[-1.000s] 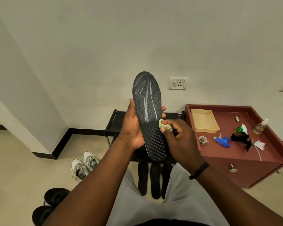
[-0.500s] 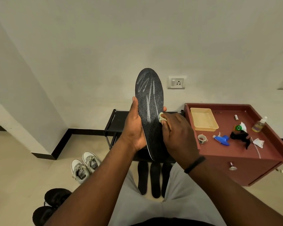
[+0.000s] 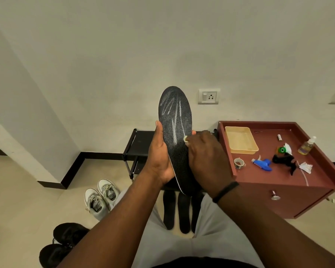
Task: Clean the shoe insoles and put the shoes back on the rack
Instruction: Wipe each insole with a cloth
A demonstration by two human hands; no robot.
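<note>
Left hand (image 3: 160,157) grips black insole (image 3: 176,130) upright by its left edge, toe end above the thumb. Right hand (image 3: 203,157) pinches small pale wipe (image 3: 185,139) against insole face, just right of left palm.

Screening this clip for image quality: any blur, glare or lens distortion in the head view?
Head view: even, soft indoor light with no harsh glare; the insole and its pale streaks read sharply; wide-angle bending shows in the wall edges and the red cabinet; small items on the cabinet are too small to identify.
</note>
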